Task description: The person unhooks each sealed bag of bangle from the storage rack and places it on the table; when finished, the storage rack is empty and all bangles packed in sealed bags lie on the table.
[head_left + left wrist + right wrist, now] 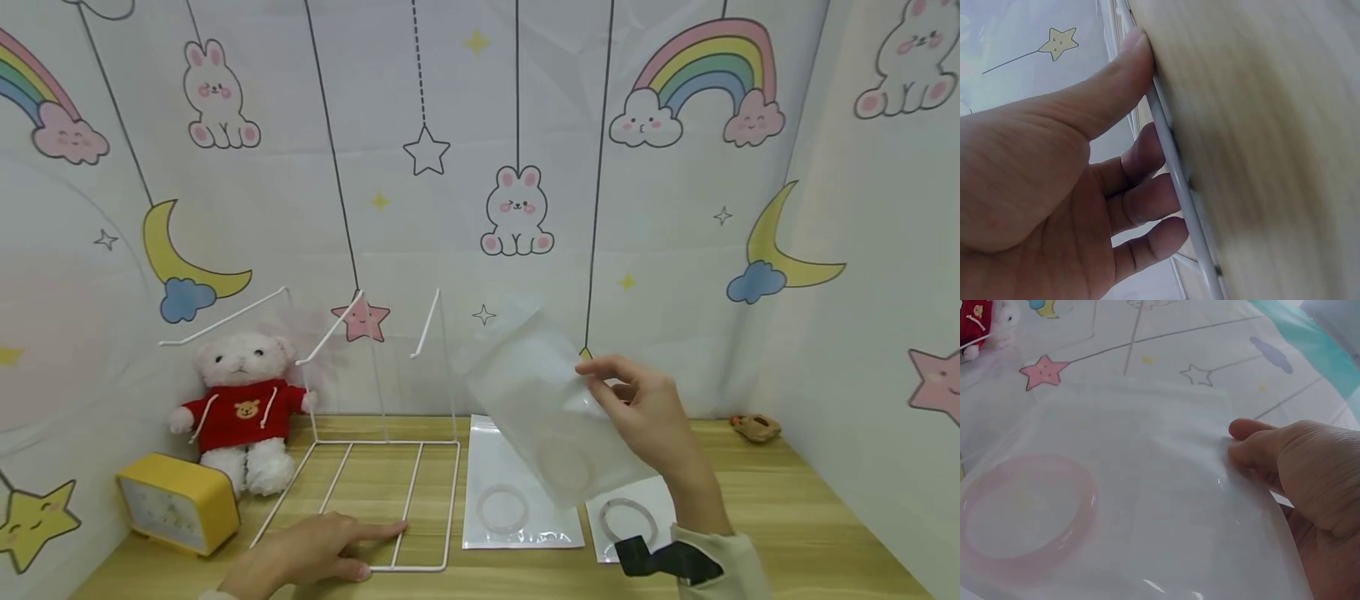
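Observation:
My right hand (651, 417) pinches the edge of a frosted plastic bag (517, 375) between thumb and fingers, holding it tilted above the table. A pale pink ring (1088, 515), like a bangle, shows through the bag in the right wrist view. Low at the left, my left hand (315, 546) rests on the white wire rack (386, 442), index finger stretched to a base bar. In the left wrist view its thumb (1138, 53) touches a bar and the other fingers lie along it. Beneath the held bag lies a clear-fronted packet (487, 458) with another ring.
Another ring packet (603, 550) lies partly behind my right wrist. A yellow clock (213, 508) and a white teddy bear in a red hoodie (243, 417) stand left of the rack. A small brown object (756, 428) sits at the back right, before the patterned cloth backdrop (675, 250).

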Action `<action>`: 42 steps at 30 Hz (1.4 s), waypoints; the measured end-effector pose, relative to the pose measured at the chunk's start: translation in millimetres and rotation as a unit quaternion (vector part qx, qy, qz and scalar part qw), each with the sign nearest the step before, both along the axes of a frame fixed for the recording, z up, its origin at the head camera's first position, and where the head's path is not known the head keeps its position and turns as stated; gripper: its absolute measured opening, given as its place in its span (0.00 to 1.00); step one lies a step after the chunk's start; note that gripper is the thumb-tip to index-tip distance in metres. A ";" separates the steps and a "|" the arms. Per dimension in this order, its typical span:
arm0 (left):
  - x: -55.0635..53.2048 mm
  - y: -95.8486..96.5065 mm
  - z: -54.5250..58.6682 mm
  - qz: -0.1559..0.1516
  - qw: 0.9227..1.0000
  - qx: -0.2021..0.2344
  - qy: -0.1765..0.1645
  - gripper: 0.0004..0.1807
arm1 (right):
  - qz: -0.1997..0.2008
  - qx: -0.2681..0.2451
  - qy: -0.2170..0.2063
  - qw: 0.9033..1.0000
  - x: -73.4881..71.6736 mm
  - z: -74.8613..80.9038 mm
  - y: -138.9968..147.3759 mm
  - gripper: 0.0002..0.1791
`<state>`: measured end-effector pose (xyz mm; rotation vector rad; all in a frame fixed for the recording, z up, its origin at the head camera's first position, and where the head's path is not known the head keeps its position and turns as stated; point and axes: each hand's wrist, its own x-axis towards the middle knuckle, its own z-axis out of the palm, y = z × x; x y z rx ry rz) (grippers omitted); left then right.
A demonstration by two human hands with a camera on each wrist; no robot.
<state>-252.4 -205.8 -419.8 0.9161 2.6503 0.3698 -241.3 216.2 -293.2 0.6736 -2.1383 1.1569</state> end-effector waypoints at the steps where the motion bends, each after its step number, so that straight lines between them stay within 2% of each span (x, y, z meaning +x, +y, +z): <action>1: 0.7 0.5 0.8 0.001 1.000 0.001 0.000 0.34 | 0.003 0.002 -0.005 1.000 -0.6 -0.7 -1.6 0.11; 3: 0.5 0.4 -0.1 0.002 1.000 0.001 0.003 0.34 | 0.011 0.002 -0.010 1.000 -1.6 -1.7 -5.0 0.12; 6: -19.0 -13.4 -28.7 -0.023 0.999 0.008 0.022 0.34 | 0.021 0.002 -0.021 1.000 -2.5 -3.2 -9.6 0.13; 8: -32.6 -21.5 -48.0 -0.027 0.999 0.014 0.020 0.34 | 0.027 0.004 -0.028 0.999 -4.1 -4.7 -12.2 0.14; 10: -48.3 -32.2 -70.3 -0.049 0.998 0.021 0.036 0.35 | 0.030 0.010 -0.043 0.999 -5.9 -7.2 -14.4 0.15; 12: -51.2 -34.3 -74.6 -0.054 0.997 0.020 0.042 0.35 | 0.035 0.020 -0.062 0.997 -8.4 -10.7 -16.1 0.15; 16: -43.1 -30.4 -63.9 -0.057 0.997 0.018 0.040 0.35 | 0.041 0.050 -0.099 0.993 -14.0 -18.6 -17.7 0.16; 23: -7.3 -3.6 -10.7 -0.002 1.000 0.003 -0.002 0.34 | 0.033 0.072 -0.151 0.985 -20.3 -26.4 -14.5 0.18; 25: -3.4 -1.3 -3.1 -0.013 1.000 -0.002 -0.001 0.34 | 0.031 0.075 -0.159 0.984 -21.3 -27.2 -11.5 0.18; 31: 0.3 1.1 2.0 -0.007 1.000 -0.008 0.000 0.34 | 0.046 0.077 -0.192 0.977 -21.4 -28.6 -4.7 0.16; 32: 1.3 2.0 2.6 0.005 1.000 -0.004 -0.007 0.34 | 0.048 0.077 -0.202 0.975 -21.3 -29.2 -4.0 0.16; 36: 1.7 3.4 2.5 0.011 1.000 -0.007 -0.007 0.34 | 0.036 0.083 -0.236 0.968 -22.4 -31.9 -1.9 0.15; 42: 2.6 3.8 2.5 0.015 1.000 -0.010 -0.002 0.34 | 0.019 0.086 -0.252 0.964 -23.7 -37.2 1.9 0.15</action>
